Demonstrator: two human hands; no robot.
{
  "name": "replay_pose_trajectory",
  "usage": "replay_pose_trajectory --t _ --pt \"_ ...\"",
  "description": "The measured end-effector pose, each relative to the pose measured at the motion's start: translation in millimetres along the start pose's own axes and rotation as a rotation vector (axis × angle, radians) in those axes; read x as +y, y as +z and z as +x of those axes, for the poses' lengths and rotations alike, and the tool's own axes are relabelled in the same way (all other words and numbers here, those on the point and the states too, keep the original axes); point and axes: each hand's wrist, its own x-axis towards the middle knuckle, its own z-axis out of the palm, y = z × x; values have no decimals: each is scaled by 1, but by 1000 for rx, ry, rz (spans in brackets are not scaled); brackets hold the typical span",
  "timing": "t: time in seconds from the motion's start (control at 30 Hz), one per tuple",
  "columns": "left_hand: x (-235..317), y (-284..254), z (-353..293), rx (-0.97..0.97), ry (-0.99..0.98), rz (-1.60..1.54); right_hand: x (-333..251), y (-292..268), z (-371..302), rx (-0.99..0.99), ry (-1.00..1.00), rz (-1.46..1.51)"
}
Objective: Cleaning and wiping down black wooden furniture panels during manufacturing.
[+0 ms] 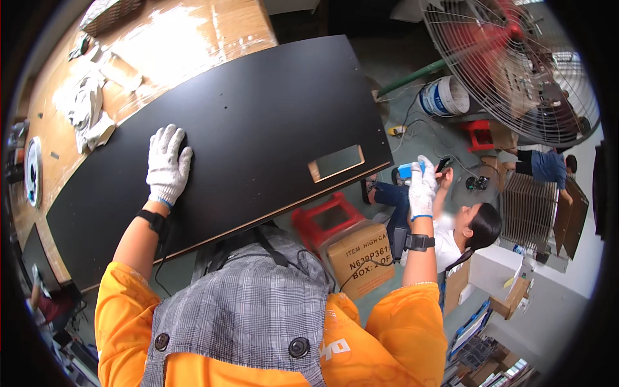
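A large black flat panel with a curved far edge (258, 122) lies in front of the person, overlapping a shiny tan table (245, 29), its right end jutting past the tabletop. Near that end is a rectangular cut-out (its rim shows bare, pale wood). The left hand in a white knitted glove (169, 166) rests on the panel's face, fingers extended and gripping nothing. The right hand in a matching white glove (422, 190), beyond the panel's right end, has its fingers closed on a small bright-blue block (405, 171). Beside that hand sits a co-worker in a white shirt (446, 248). Crumpled white gloves (87, 106) lie on the table; below the panel's near edge stand a red plastic stool (301, 224) and a brown cardboard carton (371, 240).
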Motion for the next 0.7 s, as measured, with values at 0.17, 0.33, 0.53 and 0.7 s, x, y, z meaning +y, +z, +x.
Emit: replay_pose_trajectory --t 0.17,0.33,0.53,0.7 --pt "0 5 2 47 21 -33 -17 13 -32 -71 84 659" --pt "1 -2 -4 23 9 -17 -34 29 -70 -239 19 784" --pt "-5 -31 -51 -183 94 -37 -39 48 -127 -296 17 857" --pt "-53 -66 -136 -148 247 -150 -51 84 -173 -396 132 1008"
